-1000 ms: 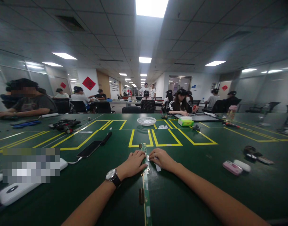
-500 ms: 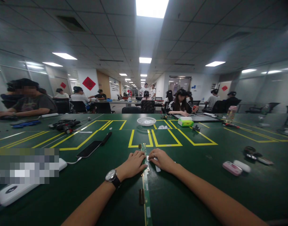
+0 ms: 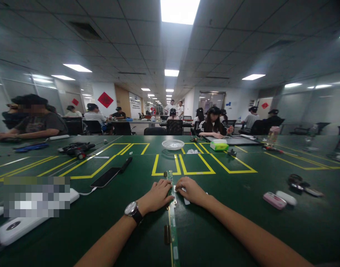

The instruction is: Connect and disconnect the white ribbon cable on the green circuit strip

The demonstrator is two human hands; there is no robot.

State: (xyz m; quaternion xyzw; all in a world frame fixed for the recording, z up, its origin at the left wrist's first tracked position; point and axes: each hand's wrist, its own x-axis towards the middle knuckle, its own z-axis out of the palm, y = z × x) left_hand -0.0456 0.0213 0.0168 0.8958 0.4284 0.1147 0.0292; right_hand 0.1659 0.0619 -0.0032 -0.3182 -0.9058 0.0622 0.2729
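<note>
A long, narrow green circuit board (image 3: pixel 173 226) lies on the table, running away from me, with brown ribbon connectors along its left edge. My left hand (image 3: pixel 156 194), with a watch on the wrist, lies over its far part from the left. The fingers and thumb press along the strip and hold it. From the right, my right hand (image 3: pixel 191 191) meets the board's edge with fingertips pinched together beside a small silvery patch. What is in that pinch is too small to make out. Under the right palm a white strip (image 3: pixel 186 200) shows partly.
A white plastic basket (image 3: pixel 173 145) stands ahead on the green table. At left are a phone (image 3: pixel 105 177) with a cable and a white power strip (image 3: pixel 22 226). A pink case (image 3: pixel 274 200) lies at right. Yellow tape marks the tabletop, and co-workers sit beyond.
Both hands stay nearly where they were at the board, with only slight finger movement. The whole view has shifted a little.
</note>
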